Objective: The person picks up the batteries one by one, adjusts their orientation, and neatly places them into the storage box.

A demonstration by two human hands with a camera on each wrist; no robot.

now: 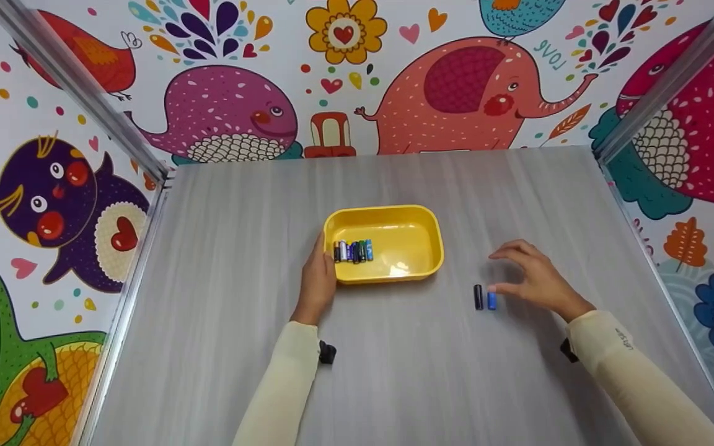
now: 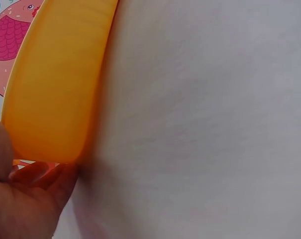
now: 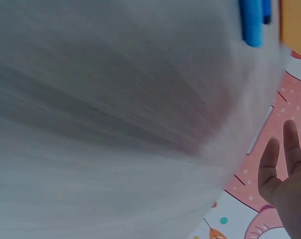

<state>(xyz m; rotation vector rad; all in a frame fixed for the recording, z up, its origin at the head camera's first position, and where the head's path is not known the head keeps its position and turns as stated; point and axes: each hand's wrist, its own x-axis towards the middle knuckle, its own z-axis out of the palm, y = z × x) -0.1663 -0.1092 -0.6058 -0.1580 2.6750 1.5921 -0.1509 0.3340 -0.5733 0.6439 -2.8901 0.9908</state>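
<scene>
A yellow tray [image 1: 388,272] stands on the table with several batteries [image 1: 353,251] of mixed colours lying side by side at its left end. My left hand [image 1: 318,282] holds that end, thumb at the rim and fingers along the outer wall; in the left wrist view the fingers [image 2: 53,181] meet the tray's lower edge. To the right of the tray lie a black battery [image 1: 478,297] and a blue battery [image 1: 491,300]. My right hand [image 1: 533,279] is over the table beside them, thumb and fingers spread apart and holding nothing. Its thumb tip overlaps the blue battery's top end in the head view.
The grey wood-grain table [image 1: 239,248] runs back to a wall [image 1: 388,74] printed with cartoon animals. Printed panels also flank it left and right, with metal posts [image 1: 661,87] at the rear corners and a metal strip [image 1: 124,310] along the left edge.
</scene>
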